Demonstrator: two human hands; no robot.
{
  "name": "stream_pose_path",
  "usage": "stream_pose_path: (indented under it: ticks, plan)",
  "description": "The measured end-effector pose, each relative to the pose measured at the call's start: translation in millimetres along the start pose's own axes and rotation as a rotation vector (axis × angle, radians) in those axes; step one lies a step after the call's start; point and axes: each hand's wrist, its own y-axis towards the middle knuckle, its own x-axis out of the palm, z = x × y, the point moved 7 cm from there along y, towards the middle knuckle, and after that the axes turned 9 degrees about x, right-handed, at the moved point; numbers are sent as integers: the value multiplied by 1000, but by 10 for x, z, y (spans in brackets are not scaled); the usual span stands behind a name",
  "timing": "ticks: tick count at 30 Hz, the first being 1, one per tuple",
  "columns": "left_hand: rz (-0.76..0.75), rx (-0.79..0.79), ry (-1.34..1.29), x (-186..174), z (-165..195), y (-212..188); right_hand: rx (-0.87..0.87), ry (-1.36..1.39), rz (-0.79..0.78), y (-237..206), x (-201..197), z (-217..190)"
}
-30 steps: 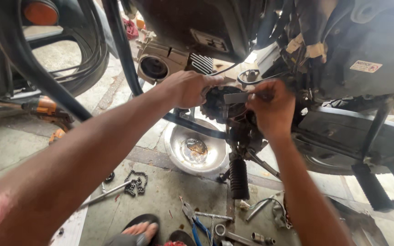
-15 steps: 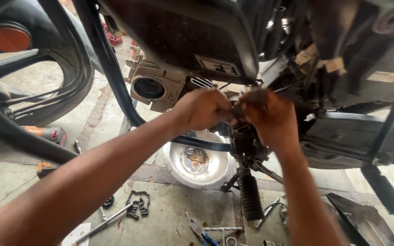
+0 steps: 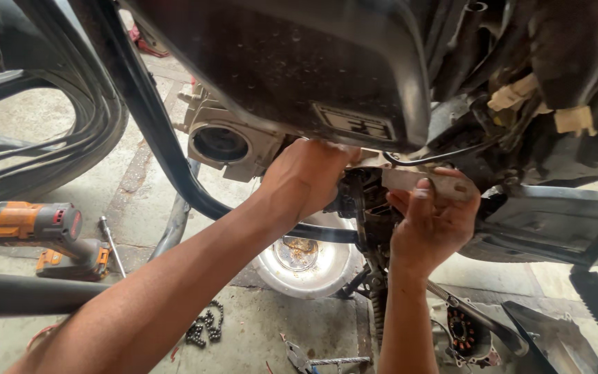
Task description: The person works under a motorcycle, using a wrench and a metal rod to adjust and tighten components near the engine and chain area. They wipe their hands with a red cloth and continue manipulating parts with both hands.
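I look under a stripped motorcycle. My left hand (image 3: 309, 176) reaches up under the black body panel (image 3: 278, 62), its fingers curled around the dark, greasy engine part (image 3: 365, 208) and hidden behind it. My right hand (image 3: 430, 225) is on the other side of the same part, palm toward me, thumb pressed up on a pale metal bracket (image 3: 427, 181). A black cable (image 3: 437, 156) runs just above the bracket. What the fingertips grip is hidden.
A beige cylinder housing (image 3: 226, 142) hangs left of my hands. Below sits a steel bowl (image 3: 302, 263). An orange cordless drill (image 3: 39, 232) lies on the floor at left, a chain (image 3: 205, 325) and loose tools near the bottom, an engine cover (image 3: 465, 332) at lower right.
The view has moved closer and lower under the bike. Both hands stay on the engine part; my right hand has turned palm-up with the thumb on the bracket.
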Motion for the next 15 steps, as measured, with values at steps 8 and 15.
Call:
stream_pose_path:
  ticks: [8, 15]
  plan:
    - [64, -49, -91, -9, -26, 2, -85, -109, 53, 11, 64, 64]
    - [-24, -263, -101, -90, -94, 30, -99, -68, 97, -20, 134, 118]
